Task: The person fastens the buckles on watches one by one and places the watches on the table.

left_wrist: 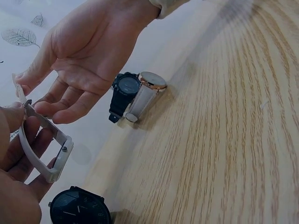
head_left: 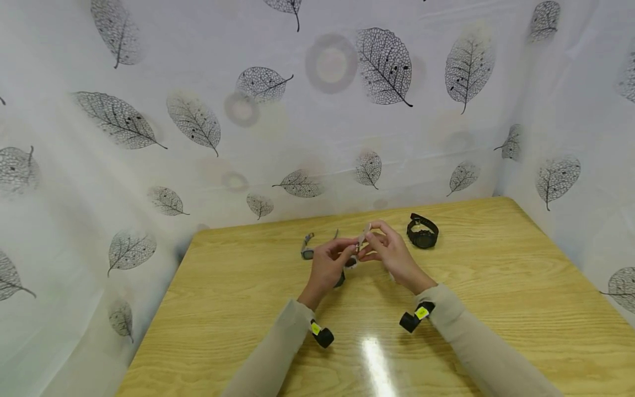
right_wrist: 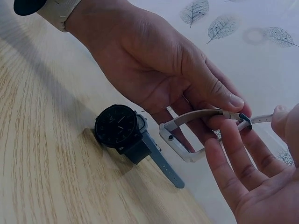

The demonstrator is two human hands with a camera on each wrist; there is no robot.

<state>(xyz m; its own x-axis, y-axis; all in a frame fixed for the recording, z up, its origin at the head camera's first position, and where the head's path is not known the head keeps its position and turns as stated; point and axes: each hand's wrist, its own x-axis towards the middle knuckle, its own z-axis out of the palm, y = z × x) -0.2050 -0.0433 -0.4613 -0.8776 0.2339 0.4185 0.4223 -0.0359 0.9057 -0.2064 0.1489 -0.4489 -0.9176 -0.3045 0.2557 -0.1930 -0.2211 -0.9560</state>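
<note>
Both hands hold a white wristwatch [head_left: 364, 234] with a rectangular case above the table. In the right wrist view, my left hand [head_left: 328, 266] pinches the white strap [right_wrist: 205, 112] beside its dark buckle [right_wrist: 245, 122]. A strap end sticks out past the buckle, and the thumb and finger of my right hand [head_left: 397, 263] pinch it, as the left wrist view shows. The strap and case [left_wrist: 63, 158] form a loop. A round black watch [right_wrist: 117, 127] stands near my left hand. Beyond my right hand is a watch with a rose-gold rim and pale strap [left_wrist: 153, 80].
A grey-strapped watch [head_left: 307, 253] lies behind my left hand on the wooden table [head_left: 238, 309]. To the right of my right hand sits a black digital watch [head_left: 423, 234]. Leaf-printed white curtain [head_left: 297, 138] hangs behind and beside the table.
</note>
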